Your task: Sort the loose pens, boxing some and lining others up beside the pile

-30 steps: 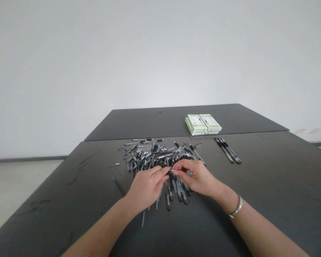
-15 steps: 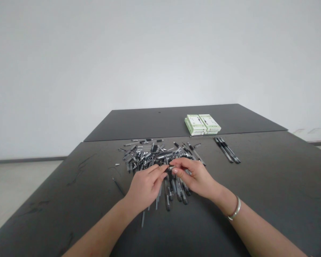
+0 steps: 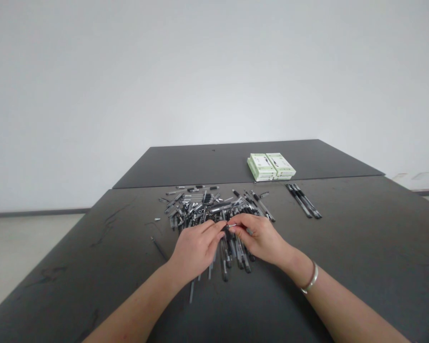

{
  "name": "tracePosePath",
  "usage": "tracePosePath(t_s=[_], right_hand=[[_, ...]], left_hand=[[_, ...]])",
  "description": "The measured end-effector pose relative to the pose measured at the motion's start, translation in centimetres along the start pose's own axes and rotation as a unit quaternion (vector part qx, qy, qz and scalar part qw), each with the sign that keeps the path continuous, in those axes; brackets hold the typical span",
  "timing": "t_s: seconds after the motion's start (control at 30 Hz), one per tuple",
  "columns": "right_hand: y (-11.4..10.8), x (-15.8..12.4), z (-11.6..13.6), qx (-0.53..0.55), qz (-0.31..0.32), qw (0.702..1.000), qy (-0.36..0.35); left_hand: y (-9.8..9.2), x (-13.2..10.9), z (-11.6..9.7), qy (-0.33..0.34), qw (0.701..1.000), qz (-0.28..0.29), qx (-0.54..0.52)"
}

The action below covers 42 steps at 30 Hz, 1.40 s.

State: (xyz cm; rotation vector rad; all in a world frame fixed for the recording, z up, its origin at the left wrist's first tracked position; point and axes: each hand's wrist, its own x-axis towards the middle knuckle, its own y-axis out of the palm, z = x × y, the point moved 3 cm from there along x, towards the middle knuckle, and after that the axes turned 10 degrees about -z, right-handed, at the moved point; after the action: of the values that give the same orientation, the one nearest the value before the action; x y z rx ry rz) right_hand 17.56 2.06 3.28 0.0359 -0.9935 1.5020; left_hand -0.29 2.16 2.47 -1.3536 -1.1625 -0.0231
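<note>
Over the near side of a heap of pen parts (image 3: 200, 207), my hands meet fingertip to fingertip. My left hand (image 3: 196, 247) is closed around a pen (image 3: 226, 228), whose dark end shows at the fingertips; its barrel is hidden by the hand. Thumb and forefinger of my right hand (image 3: 259, 236) pinch a small silvery pen tip (image 3: 232, 225) at that end. Whether the tip sits fully on the pen I cannot tell. Several clear-barrelled pens (image 3: 238, 257) with dark ends lie beneath the hands.
Right of the heap, a few black-gripped pens (image 3: 303, 201) lie side by side. Green and white boxes (image 3: 270, 166) are stacked behind, on the farther table section. Left of my hands lie a thin dark refill (image 3: 158, 247) and a small pale tip (image 3: 157, 219).
My right hand has shifted slightly left and its fingers have turned a little around the pen's end. The left hand keeps almost the same place. Pens and boxes lie unchanged.
</note>
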Motion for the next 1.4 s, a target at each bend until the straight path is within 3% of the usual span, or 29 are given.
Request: tracePosePath(t_s=[0.23, 0.6, 0.8, 1.07, 1.4], right_hand=[[0.3, -0.2, -0.9, 0.037, 0.025, 0.998, 0.054], [0.0, -0.1, -0.3, 0.043, 0.009, 0.999, -0.03], [0.0, -0.2, -0.2, 0.028, 0.031, 0.999, -0.017], [0.8, -0.3, -0.9, 0.05, 0.065, 0.995, 0.057], [1.7, -0.5, -1.4, 0.126, 0.078, 0.974, 0.173]], left_hand=[[0.0, -0.2, 0.3, 0.014, 1.0, -0.022, 0.011], [0.1, -0.1, 0.2, 0.0, 1.0, 0.016, -0.015], [0.2, -0.3, 0.5, -0.007, 0.999, -0.008, -0.042], [0.2, -0.5, 0.4, 0.035, 0.998, -0.059, 0.013], [0.2, -0.4, 0.2, 0.06, 0.994, -0.075, 0.052]])
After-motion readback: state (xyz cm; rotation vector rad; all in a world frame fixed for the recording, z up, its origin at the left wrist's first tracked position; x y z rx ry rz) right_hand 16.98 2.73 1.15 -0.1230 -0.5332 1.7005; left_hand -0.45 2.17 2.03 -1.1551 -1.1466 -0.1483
